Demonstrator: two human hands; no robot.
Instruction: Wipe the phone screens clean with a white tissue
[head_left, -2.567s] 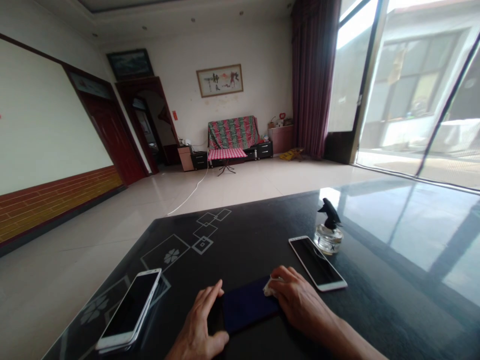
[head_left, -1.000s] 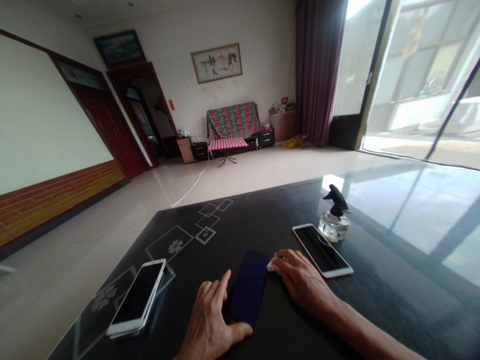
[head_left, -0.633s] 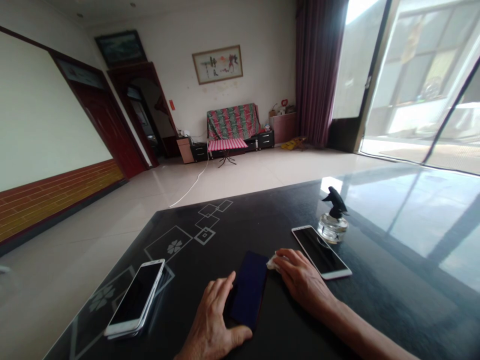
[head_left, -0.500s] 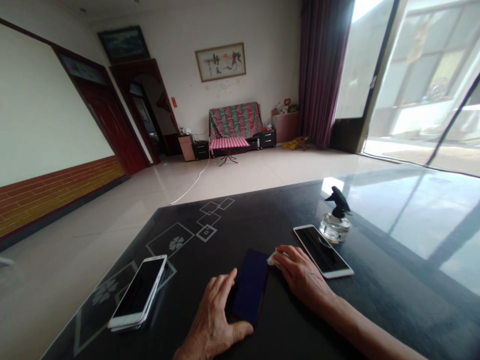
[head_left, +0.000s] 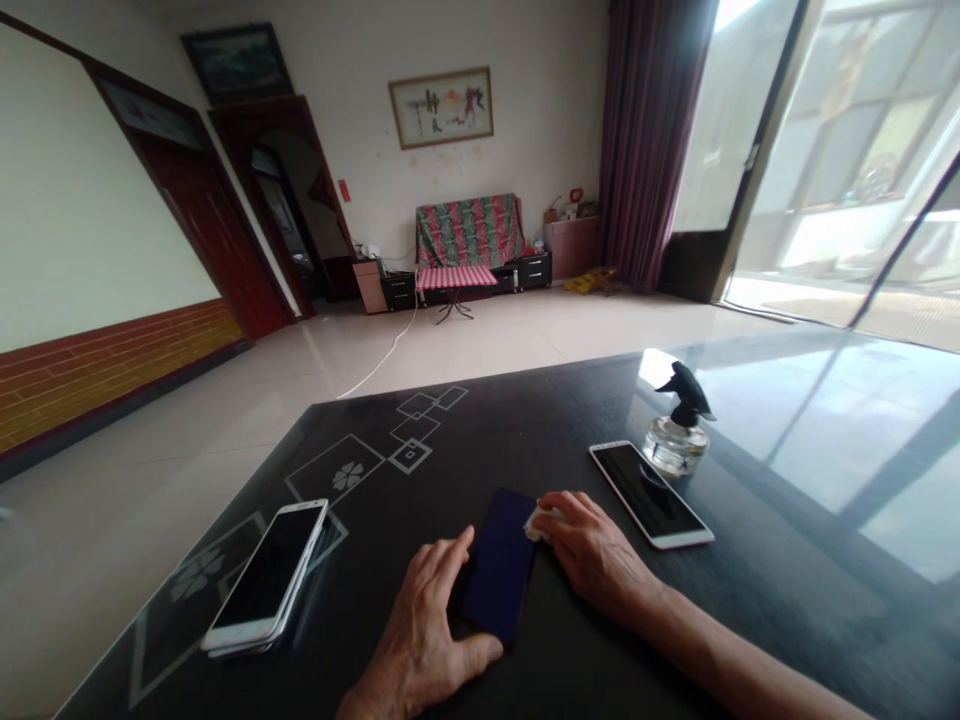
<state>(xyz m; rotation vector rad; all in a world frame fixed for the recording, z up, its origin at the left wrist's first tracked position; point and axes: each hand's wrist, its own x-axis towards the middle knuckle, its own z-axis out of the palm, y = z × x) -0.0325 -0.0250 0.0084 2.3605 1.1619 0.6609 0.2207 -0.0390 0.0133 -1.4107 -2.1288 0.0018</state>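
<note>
Daylight from a glass door (head_left: 720,150) falls across pale floor tiles (head_left: 495,340) and puts a sheen on the right side of the black desk (head_left: 555,425). Near the desk's close edge, at the middle, the blue phone (head_left: 501,565) lies flat, slightly askew, its far end turned a little to the right. The left hand (head_left: 424,625) is to its left with the grip spread wide, thumb by the near end, fingers beside the long edge; whether they press on the phone I cannot tell. The right hand (head_left: 600,555) is on the other side, its grip bunched and pinching a white tissue (head_left: 533,527) at the phone's right edge, towards the far corner.

I take the step in hand to be wiping that edge. The next move, I judge, calls for the left hand to steady the phone on the smooth desk while the tissue is drawn along the side with light pressure.

As for containers, the spray bottle (head_left: 676,447) stands upright just beside the white phone (head_left: 651,500), on its far side; the clear base seems to hold liquid, though the level is hard to read. Across the room, the black drawers (head_left: 534,270) are shut, their contents hidden. At the left lies a stack (head_left: 270,575) topped by another white-framed handset.
</note>
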